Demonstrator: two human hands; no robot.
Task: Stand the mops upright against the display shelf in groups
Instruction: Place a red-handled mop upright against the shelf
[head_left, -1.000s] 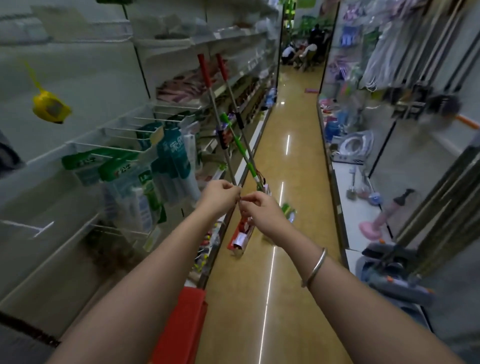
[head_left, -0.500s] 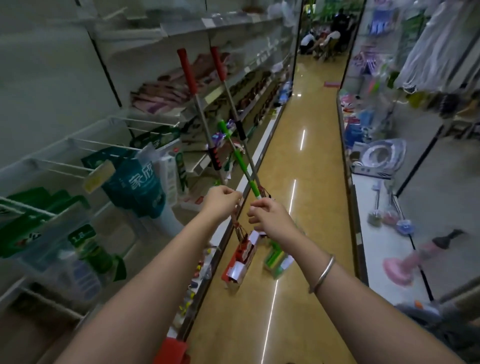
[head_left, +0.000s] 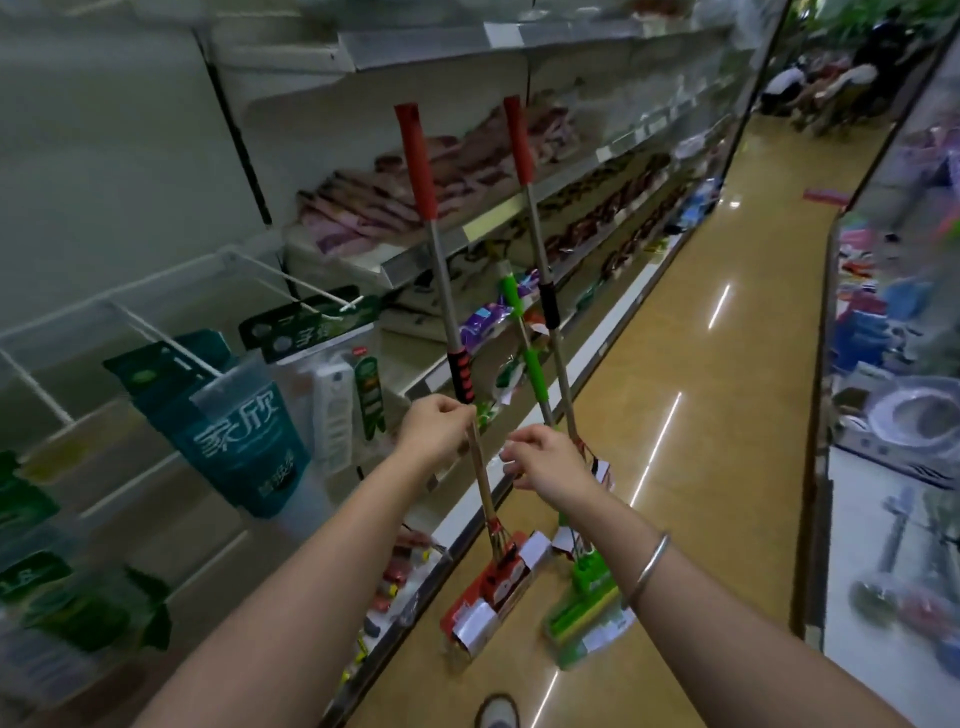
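Three mops stand on the aisle floor, leaning toward the display shelf (head_left: 431, 260) on the left. My left hand (head_left: 434, 428) grips the metal pole of the nearest red-handled mop (head_left: 441, 270), just below its black-and-red grip; its red sponge head (head_left: 493, 592) rests on the floor. My right hand (head_left: 545, 462) holds the shorter green-handled mop (head_left: 524, 332), whose green head (head_left: 587, 603) sits on the floor beside the red one. A second red-handled mop (head_left: 535, 234) stands just behind them, its head hidden by my right hand.
Wire hooks with hanging green packets (head_left: 234, 415) jut out from the shelf at lower left. A low white display (head_left: 893, 545) with toilet seats and brushes runs along the right. The yellow aisle floor (head_left: 701, 415) stretches ahead; people sit at its far end (head_left: 831, 78).
The view has swung left and closer to the shelf. Both hands keep hold of the mop poles, and the mop heads on the floor have come into fuller view.
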